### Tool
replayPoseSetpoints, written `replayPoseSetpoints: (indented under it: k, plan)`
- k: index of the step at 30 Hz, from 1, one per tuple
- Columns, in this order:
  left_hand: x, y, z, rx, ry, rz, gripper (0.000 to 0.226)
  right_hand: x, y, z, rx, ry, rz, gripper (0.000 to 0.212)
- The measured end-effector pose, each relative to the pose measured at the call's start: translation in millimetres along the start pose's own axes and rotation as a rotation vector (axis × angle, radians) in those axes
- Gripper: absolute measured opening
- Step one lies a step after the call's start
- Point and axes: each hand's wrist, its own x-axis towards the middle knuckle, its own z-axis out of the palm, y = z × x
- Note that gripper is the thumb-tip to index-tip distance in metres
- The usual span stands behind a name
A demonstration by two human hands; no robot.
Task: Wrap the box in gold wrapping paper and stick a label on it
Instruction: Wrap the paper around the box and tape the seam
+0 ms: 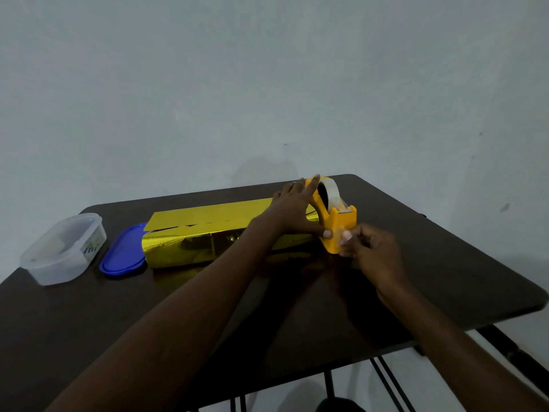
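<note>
The right hand is pinching the tape end at the dispenser, while the left hand is gripping its body. Probably taping comes next, calling for a clean tear. At nine o'clock the gold box is lying, flap loose. Farther left, a lid and tub are sitting on the counter, out of the way.

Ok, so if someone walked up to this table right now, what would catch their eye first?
Most likely the gold-wrapped box, shiny against the dark table, with one paper flap not yet stuck down along its top. Next, the bright orange tape dispenser at the box's right end: the left hand grips it while the right hand pinches the clear tape at its front. Off to the left sit a clear plastic container and its blue lid.
</note>
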Motion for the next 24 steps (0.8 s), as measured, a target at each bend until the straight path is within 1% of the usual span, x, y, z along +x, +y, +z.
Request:
replayPoseSetpoints:
  k: [2, 6, 10, 13, 18, 22, 24]
  plan:
    - [-8.3, -7.6, -6.6, 0.017, 0.028, -0.011, 0.12, 2.3, -7.0, -1.2, 0.005, -0.044, -0.06, 0.02]
    - [-37.5, -28.8, -23.4, 0.133, 0.023, -0.024, 0.1, 15.1, -30.7, 1.5, -0.017, -0.158, -0.197, 0.018]
    - [-76.9, -57.8, -32.6, 0.233, 0.013, -0.063, 0.094, 33.7, -54.5, 22.1, 0.011, -0.332, -0.272, 0.021]
    - [-95.2, -72.1, -30.1, 0.262, -0.024, -0.128, 0.093, 46.2, -66.4, 50.5, 0.008, -0.406, -0.287, 0.022]
    - [-106.2, -72.9, -23.9, 0.308, 0.0, -0.157, 0.086, 65.8, -79.5, 100.7, 0.001, -0.555, -0.254, 0.021]
    - [-115.5, -77.7, -19.1, 0.323, 0.058, -0.146, 0.085, 74.3, -70.2, 125.2, -0.175, -0.583, -0.262, 0.022]
    - [-124.6, -84.7, -19.3, 0.325, 0.067, -0.165, 0.086, 78.9, -65.4, 123.7, -0.191, -0.597, -0.242, 0.025]
